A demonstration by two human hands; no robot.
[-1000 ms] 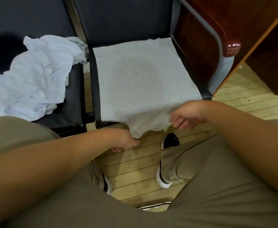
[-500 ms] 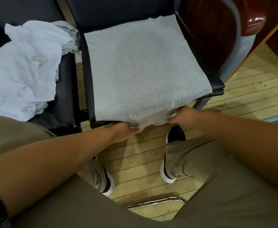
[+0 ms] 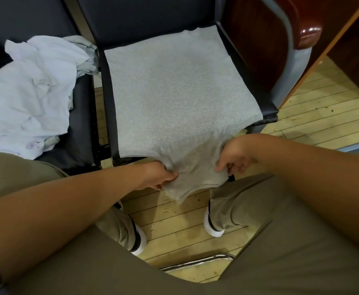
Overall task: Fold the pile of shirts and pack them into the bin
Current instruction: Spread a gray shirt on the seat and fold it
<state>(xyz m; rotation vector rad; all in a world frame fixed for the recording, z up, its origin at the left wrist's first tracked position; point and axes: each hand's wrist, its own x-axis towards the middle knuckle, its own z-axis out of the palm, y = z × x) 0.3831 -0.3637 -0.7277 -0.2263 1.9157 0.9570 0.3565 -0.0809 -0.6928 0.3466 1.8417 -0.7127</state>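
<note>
A grey shirt (image 3: 174,92) lies spread flat over the seat of the black chair (image 3: 108,86) in front of me, its near end hanging off the front edge. My left hand (image 3: 159,177) grips the hanging cloth on the left. My right hand (image 3: 236,154) pinches the same end on the right. Between the hands the fabric bunches and sags into a point. A crumpled pile of white shirts (image 3: 25,96) sits on the neighbouring black seat at left. No bin is in view.
A grey chair arm with a dark red wooden cap (image 3: 308,35) stands at right, beside a brown wooden desk (image 3: 355,45). Below are pale floorboards (image 3: 323,116), my khaki trouser legs and black-and-white shoes (image 3: 212,226), and a chrome chair rail (image 3: 195,262).
Both hands have pulled the shirt's near end toward me and closer together, so more cloth hangs off the seat and bunches between them. The camera view shifted slightly.
</note>
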